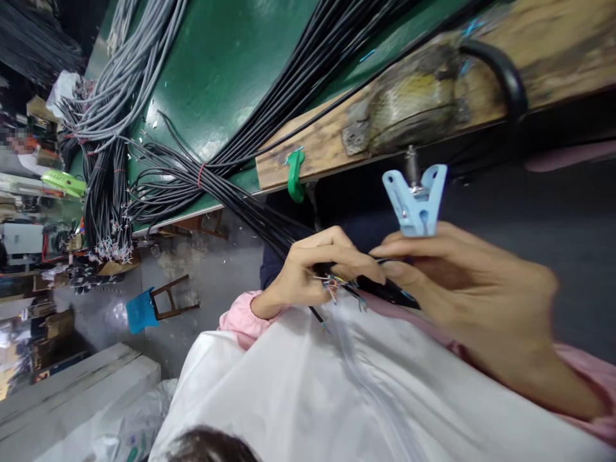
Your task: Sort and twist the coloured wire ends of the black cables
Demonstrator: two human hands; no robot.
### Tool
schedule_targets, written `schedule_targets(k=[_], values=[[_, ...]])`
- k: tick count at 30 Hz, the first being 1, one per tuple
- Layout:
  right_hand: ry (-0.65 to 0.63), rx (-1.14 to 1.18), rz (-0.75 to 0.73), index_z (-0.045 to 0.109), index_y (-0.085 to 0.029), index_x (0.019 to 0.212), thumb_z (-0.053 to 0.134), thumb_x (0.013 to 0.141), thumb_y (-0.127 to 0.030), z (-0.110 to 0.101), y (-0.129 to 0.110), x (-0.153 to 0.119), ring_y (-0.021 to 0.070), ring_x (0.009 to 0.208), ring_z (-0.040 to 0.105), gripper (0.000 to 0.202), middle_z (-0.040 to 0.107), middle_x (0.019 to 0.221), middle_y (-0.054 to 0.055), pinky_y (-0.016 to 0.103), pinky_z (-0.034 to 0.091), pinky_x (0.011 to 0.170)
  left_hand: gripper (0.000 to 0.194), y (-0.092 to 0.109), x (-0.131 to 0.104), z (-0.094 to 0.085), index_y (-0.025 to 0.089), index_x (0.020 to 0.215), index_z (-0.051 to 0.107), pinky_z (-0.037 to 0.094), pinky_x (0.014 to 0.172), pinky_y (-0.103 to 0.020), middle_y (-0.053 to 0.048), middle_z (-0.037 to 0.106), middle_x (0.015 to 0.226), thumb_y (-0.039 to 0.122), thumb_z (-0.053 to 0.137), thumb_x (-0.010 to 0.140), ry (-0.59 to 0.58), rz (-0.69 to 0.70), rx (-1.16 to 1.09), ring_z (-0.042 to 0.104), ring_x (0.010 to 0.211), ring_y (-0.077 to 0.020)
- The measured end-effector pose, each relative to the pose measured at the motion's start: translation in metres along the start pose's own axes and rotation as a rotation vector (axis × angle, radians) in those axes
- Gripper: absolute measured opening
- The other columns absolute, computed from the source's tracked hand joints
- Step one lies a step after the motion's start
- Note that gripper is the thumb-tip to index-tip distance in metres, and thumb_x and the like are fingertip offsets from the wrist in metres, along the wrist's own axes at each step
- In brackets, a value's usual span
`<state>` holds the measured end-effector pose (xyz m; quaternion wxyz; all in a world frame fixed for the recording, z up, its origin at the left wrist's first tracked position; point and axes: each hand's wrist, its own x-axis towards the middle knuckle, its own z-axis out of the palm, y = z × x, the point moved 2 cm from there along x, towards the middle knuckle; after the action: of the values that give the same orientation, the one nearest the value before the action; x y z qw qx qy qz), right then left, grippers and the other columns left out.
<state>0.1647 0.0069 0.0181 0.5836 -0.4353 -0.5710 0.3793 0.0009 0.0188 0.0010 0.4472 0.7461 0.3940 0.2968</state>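
Observation:
My left hand [327,263] is closed around a bundle of black cables [262,221]. Their stripped ends, with thin coloured wires [334,282], poke out below its fingers over my lap. Thumb and forefinger of my right hand [471,289] pinch a thin dark piece, apparently the end of one black cable, close to the left fingertips. Just above the right hand is a light blue plastic clip [418,202], attached to a metal stub at the bench edge. A red tie [201,175] binds the cables further up, on the table.
A green table [226,58] carries long black cables [308,70] and grey cables [144,64]. Along its edge lies a wooden board [308,147] with a green hook [295,176] and a taped lump [409,96]. A blue-seated stool [143,310] stands on the floor.

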Motion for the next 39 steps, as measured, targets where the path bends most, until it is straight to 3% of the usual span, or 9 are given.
schedule_targets(k=[5,7,10,15,20,24,29,35,39], values=[[0.145,-0.226,-0.269,0.064,-0.026,0.074,0.070,0.087,-0.015,0.000,-0.005,0.002,0.0122,0.060,0.060,0.018,0.065,0.066,-0.002,0.026,0.050,0.055,0.048,0.015,0.008,-0.007,0.014,0.113,0.071,0.053,0.067,-0.022,-0.003,0.073,0.083,0.057,0.060,0.091,-0.027,-0.166,-0.082,0.065,0.069,-0.0101],[0.098,-0.166,-0.167,0.065,-0.027,0.074,0.070,0.089,-0.023,-0.005,-0.003,0.002,0.0134,0.061,0.061,0.017,0.066,0.067,0.000,0.028,0.051,0.056,0.036,0.019,0.010,-0.010,0.015,0.105,0.074,0.053,0.068,-0.021,-0.004,0.075,0.086,0.047,0.066,0.090,-0.088,-0.181,-0.033,0.067,0.071,-0.0100],[-0.066,0.131,0.200,0.066,-0.027,0.071,0.071,0.087,-0.050,-0.011,0.004,0.003,0.0148,0.058,0.061,0.029,0.064,0.066,0.001,0.028,0.050,0.051,0.023,0.022,0.013,-0.011,0.014,0.085,0.076,0.051,0.063,-0.022,-0.004,0.075,0.079,0.036,0.070,0.086,-0.131,-0.147,0.025,0.065,0.067,-0.0108],[-0.143,0.412,0.574,0.071,-0.027,0.073,0.081,0.073,-0.060,-0.016,0.021,0.012,0.0158,0.058,0.061,0.035,0.064,0.065,0.002,0.027,0.047,0.047,0.027,0.023,0.012,-0.002,0.014,0.072,0.073,0.045,0.056,-0.025,-0.003,0.069,0.067,0.037,0.070,0.085,0.042,-0.001,-0.044,0.058,0.057,-0.0110],[-0.089,0.591,0.633,0.073,-0.026,0.070,0.076,0.068,-0.074,0.000,0.024,0.038,0.0147,0.058,0.058,0.048,0.062,0.067,0.003,0.029,0.048,0.050,0.034,0.030,0.020,0.004,0.016,0.065,0.070,0.043,0.052,-0.023,0.001,0.061,0.059,0.045,0.076,0.082,0.278,0.110,-0.165,0.051,0.051,-0.0071],[-0.131,0.729,0.705,0.070,-0.024,0.066,0.078,0.053,-0.083,0.013,0.016,0.052,0.0141,0.057,0.052,0.061,0.055,0.063,0.002,0.028,0.047,0.048,0.047,0.036,0.032,0.004,0.016,0.055,0.064,0.049,0.057,-0.023,0.003,0.057,0.054,0.055,0.083,0.073,0.412,0.070,-0.236,0.047,0.049,-0.0057],[-0.130,0.727,0.795,0.060,-0.021,0.061,0.082,0.050,-0.080,0.013,0.014,0.054,0.0114,0.053,0.048,0.063,0.052,0.064,0.000,0.025,0.043,0.042,0.058,0.039,0.042,0.005,0.015,0.050,0.060,0.046,0.052,-0.022,0.003,0.054,0.052,0.066,0.083,0.065,0.413,-0.001,-0.245,0.045,0.047,-0.0049],[-0.194,0.682,0.779,0.055,-0.022,0.056,0.064,0.050,-0.097,0.016,0.026,0.050,0.0138,0.051,0.048,0.076,0.050,0.058,0.002,0.030,0.046,0.045,0.049,0.041,0.042,0.006,0.014,0.054,0.062,0.043,0.051,-0.018,0.003,0.058,0.054,0.053,0.087,0.068,0.430,0.076,-0.228,0.051,0.051,-0.0046],[-0.151,0.614,0.776,0.060,-0.024,0.060,0.064,0.053,-0.095,0.009,0.042,0.042,0.0158,0.051,0.048,0.071,0.051,0.057,0.002,0.033,0.045,0.046,0.044,0.035,0.035,0.004,0.014,0.058,0.066,0.044,0.051,-0.018,0.003,0.059,0.054,0.051,0.087,0.069,0.378,0.099,-0.243,0.049,0.049,-0.0036]])
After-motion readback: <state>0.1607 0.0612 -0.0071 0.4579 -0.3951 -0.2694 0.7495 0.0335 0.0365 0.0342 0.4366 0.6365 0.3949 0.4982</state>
